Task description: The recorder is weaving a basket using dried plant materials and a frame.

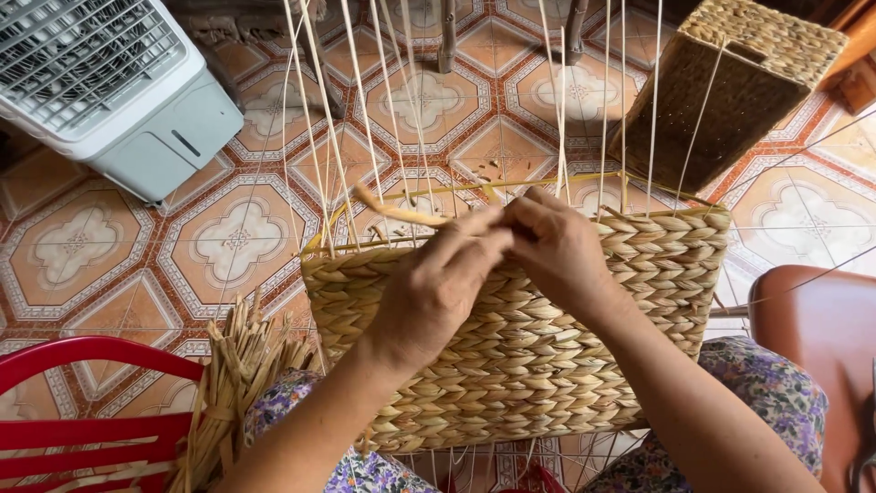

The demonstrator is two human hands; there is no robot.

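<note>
Both hands, the left (436,290) and the right (558,248), are pinching shut on a flat straw strand (394,211) at the top edge of a half-woven basket (511,365) resting on the lap, thin stakes (330,137) rising above it, a finished basket (730,87) standing behind on the tiled floor (109,246).

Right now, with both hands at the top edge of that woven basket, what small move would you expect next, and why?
Probably tucking the loose strand behind the next upright stake. Both the left hand and right hand pinch at the basket rim, where the top row looks unfinished and the strand's end sticks out free.
</note>
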